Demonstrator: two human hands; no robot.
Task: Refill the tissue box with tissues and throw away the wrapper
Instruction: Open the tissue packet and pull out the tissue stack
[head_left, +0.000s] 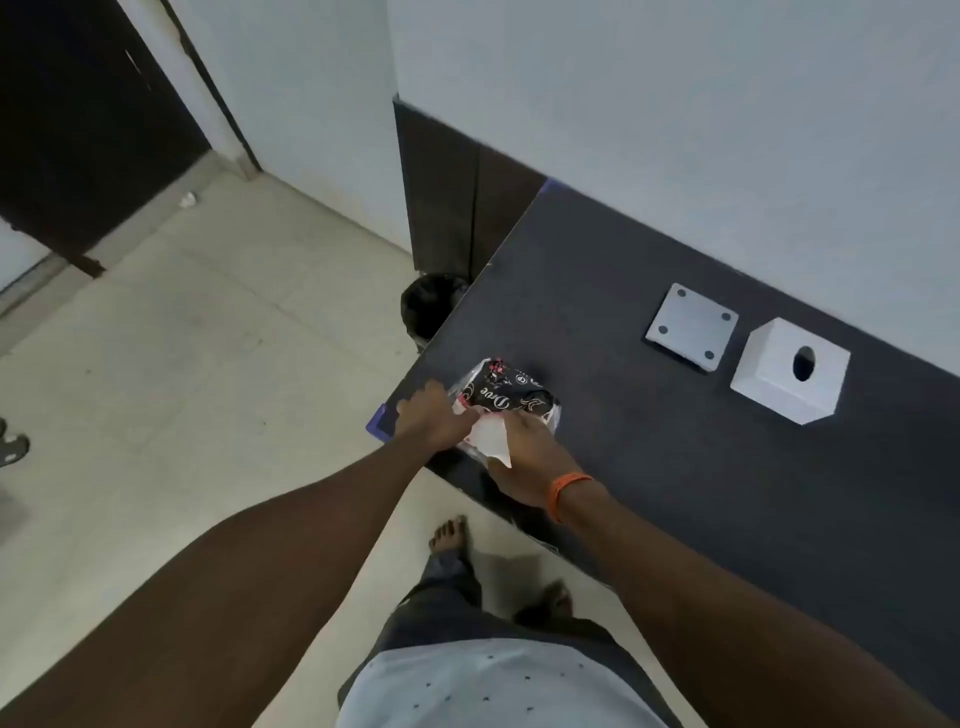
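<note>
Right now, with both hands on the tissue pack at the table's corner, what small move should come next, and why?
Probably draw the white tissues clear of the wrapper: the right hand pinches them, the left hand steadies the pack, and the tissue box sits apart, its base plate off.

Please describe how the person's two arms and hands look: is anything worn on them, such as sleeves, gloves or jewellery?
Both forearms are bare, with no sleeves showing and no gloves. The right hand has an orange band around its wrist, like a thread bracelet. The left hand and its wrist carry nothing visible: no watch and no band.
</note>
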